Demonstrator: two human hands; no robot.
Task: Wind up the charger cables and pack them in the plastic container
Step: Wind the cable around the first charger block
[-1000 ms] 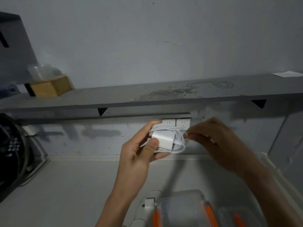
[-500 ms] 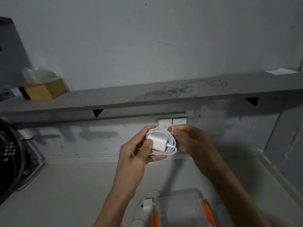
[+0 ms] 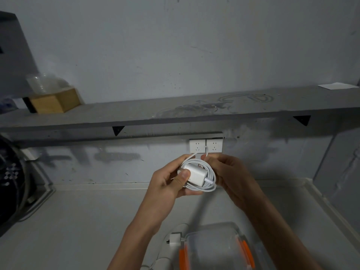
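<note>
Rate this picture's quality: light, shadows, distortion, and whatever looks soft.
Head view: dim, flat light, no glare; head view: the shelf bows from wide-angle distortion and shades the wall below; head view: the white charger is fairly sharp, the plastic container at the bottom edge soft.

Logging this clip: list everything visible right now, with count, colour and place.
charger: one, white, between both hands
cable: one, white, coiled round the charger
plastic container: one, clear with orange clips, bottom edge
spare plug: one, white, left of the container
shelf: one, grey, across the wall
wall sockets: two, white, below the shelf
wooden box: one, tan, shelf's left end
paper: one, white, shelf's right end
left hand: one, grips the charger
right hand: one, pinches the cable
</note>
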